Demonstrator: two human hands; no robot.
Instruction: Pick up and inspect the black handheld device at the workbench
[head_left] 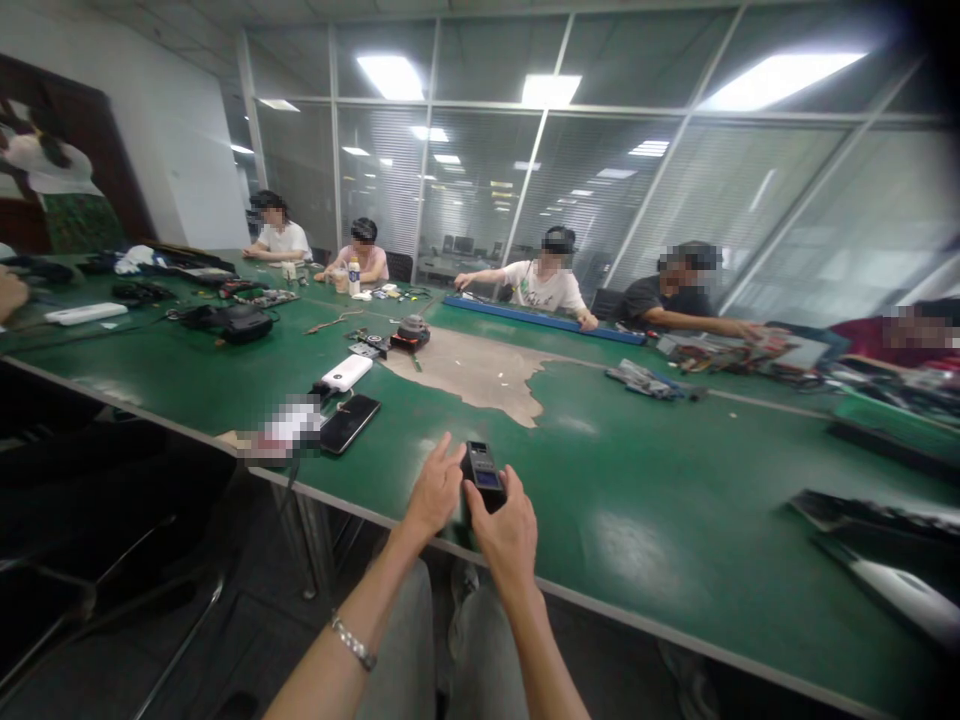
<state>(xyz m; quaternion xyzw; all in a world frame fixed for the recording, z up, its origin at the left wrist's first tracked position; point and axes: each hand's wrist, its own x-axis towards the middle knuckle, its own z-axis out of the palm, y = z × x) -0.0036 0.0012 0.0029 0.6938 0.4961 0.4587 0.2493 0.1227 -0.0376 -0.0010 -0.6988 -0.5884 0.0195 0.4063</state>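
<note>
Bare arms (551, 655) stretch out, with a shiny band (352, 643) on the left one. The right hand (508, 525) holds a small black box (484, 470) between thumb and fingers. Beside it, the left hand (437, 487) has its fingers a bit apart; I can't tell if it touches. Left of both hands lies a dark phone (350, 424).

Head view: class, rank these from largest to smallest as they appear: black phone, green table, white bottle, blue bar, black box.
1. Green table
2. Blue bar
3. Black phone and black box: too alike to rank
4. White bottle
</note>
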